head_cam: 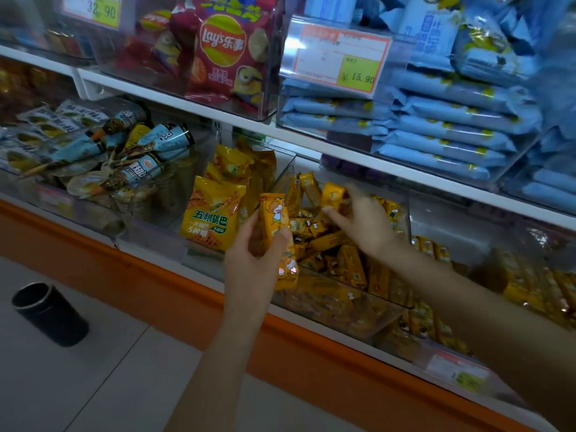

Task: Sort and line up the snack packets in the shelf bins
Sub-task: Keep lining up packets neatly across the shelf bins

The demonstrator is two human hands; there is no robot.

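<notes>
My left hand [254,244] grips a yellow snack packet with a cartoon child [274,218], held upright in front of the clear bin [343,310]; more of the same packets show below that hand. My right hand [363,221] reaches into the bin and pinches a small yellow packet [333,194] above a loose pile of several yellow packets [336,251]. To the left, bigger yellow rice-crust bags [212,213] stand in the neighbouring bin.
Light-blue cone snack packs [131,151] fill the left bin. Above, a clear bin holds red Lay's bags [223,48] and another holds stacked blue packets [436,132] behind a price tag [343,60]. A black cylinder [50,313] stands on the floor. Orange trim [187,297] edges the shelf base.
</notes>
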